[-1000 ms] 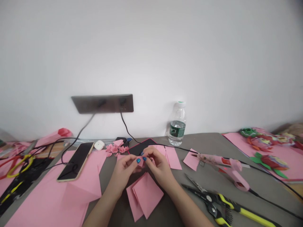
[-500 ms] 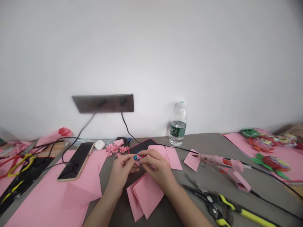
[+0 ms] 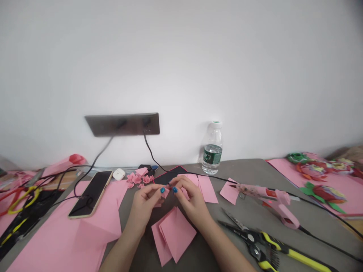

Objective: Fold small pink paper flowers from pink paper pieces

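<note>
A pink slip (image 3: 165,193) was at the fingertips, above the desk (image 3: 249,170). The left hand (image 3: 142,204) pinched it between thumb and forefinger; the right hand (image 3: 193,203) had thumb and forefinger bent together at its other side, though whether they gripped it could not be told. Folded squares (image 3: 181,234) lay just below both hands. Beyond the left hand sat paper roses (image 3: 138,177), and farther left a phone (image 3: 90,192) rested on pink sheets (image 3: 65,241). To the right lay shears (image 3: 250,237), blades apart, and a glue gun (image 3: 280,198); a bottle (image 3: 212,154) stood upright near the wall (image 3: 181,75).
</note>
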`<state>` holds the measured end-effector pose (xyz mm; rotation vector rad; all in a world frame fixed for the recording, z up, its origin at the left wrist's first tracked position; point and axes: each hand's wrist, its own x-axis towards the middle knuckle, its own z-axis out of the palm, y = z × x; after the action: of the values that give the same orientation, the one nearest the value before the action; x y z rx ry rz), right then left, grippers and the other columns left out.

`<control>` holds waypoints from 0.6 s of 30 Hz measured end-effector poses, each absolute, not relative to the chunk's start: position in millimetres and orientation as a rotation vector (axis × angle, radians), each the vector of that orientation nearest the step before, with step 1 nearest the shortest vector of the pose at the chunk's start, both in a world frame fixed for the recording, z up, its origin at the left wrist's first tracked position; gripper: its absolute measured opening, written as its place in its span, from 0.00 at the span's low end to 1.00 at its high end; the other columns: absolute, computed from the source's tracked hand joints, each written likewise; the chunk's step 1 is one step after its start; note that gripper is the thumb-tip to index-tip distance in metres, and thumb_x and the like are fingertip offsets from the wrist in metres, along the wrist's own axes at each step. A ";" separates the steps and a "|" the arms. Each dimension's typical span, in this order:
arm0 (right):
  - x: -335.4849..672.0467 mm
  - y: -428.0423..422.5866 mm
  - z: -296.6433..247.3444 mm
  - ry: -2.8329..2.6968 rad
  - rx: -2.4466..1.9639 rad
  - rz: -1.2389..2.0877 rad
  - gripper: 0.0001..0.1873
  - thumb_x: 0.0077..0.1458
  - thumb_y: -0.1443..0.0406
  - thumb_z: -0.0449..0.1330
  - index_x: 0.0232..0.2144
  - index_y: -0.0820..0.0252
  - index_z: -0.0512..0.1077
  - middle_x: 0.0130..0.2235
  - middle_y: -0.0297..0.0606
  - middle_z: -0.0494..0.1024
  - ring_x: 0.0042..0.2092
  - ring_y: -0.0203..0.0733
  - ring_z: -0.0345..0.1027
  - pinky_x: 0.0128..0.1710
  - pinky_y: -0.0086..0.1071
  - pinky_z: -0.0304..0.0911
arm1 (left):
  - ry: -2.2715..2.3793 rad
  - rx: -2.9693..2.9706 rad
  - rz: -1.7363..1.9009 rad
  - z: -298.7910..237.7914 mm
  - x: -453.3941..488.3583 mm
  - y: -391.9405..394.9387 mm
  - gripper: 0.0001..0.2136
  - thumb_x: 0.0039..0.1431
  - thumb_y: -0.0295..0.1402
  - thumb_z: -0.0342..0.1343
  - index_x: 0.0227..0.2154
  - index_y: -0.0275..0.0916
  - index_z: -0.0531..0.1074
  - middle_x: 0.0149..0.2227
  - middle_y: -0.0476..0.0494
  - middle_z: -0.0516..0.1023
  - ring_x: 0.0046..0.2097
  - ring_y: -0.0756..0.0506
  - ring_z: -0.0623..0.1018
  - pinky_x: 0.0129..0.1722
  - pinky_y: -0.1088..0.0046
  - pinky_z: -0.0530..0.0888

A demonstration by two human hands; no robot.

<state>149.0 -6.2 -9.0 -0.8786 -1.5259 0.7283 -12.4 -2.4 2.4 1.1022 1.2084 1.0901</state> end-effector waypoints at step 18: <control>145.8 -2.8 -14.8 -1.569 -0.970 0.835 0.09 0.57 0.67 0.58 0.24 0.58 0.66 0.27 0.33 0.67 0.30 0.38 0.60 0.31 0.30 0.55 | 1.168 1.261 1.099 0.4 -8.6 -3.6 0.11 0.50 0.41 0.62 0.27 0.37 0.78 0.27 0.47 0.75 0.28 0.49 0.73 0.28 0.77 0.74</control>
<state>145.8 -2.8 -14.8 -0.9696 -1.5687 0.8353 -8.6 -3.6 0.4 1.2610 1.1678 1.0985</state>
